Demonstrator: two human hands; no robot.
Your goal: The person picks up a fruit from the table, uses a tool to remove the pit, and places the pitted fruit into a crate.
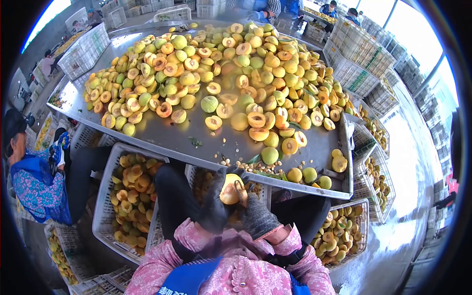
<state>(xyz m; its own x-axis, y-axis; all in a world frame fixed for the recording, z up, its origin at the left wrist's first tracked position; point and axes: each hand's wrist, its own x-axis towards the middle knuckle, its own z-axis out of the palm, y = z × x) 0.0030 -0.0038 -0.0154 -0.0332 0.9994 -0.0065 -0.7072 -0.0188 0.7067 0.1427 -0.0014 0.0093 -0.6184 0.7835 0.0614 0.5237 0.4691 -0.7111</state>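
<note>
While a cut fruit [228, 191] is gripped by the left hand [214, 200], its right side is faced by the right hand [259, 216], hold unclear.

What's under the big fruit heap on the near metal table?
The fruit heap rests on the table, whose bare metal shows in front; anything else underneath is covered.

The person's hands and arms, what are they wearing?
The left hand wears a black glove; the right hand wears a dark grey knitted glove. The pink cloth sleeves have pale flowers, and a dark band shows near each cuff.
</note>
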